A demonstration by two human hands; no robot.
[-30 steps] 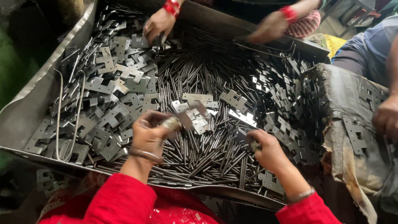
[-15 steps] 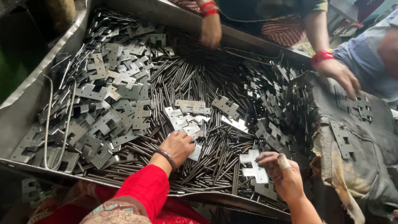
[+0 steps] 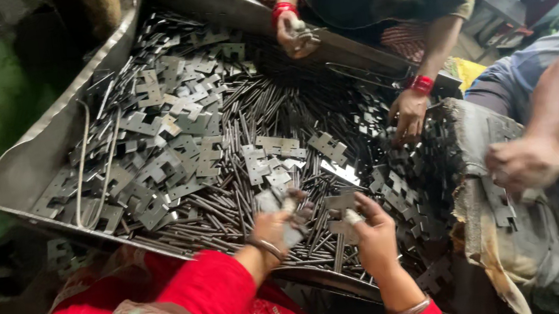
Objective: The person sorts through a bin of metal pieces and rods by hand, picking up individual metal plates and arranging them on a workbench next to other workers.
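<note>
Both your hands work over the near edge of the metal tray. Your left hand pinches a small flat plate, its long axis upright; your right hand grips another plate close beside it.

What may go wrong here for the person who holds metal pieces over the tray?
The left hand and right hand are bare and hold thin metal plates whose edges may cut. Loose rods under them could prick fingers. Other people's hands dig in the same tray, so bumps seem possible.
</note>
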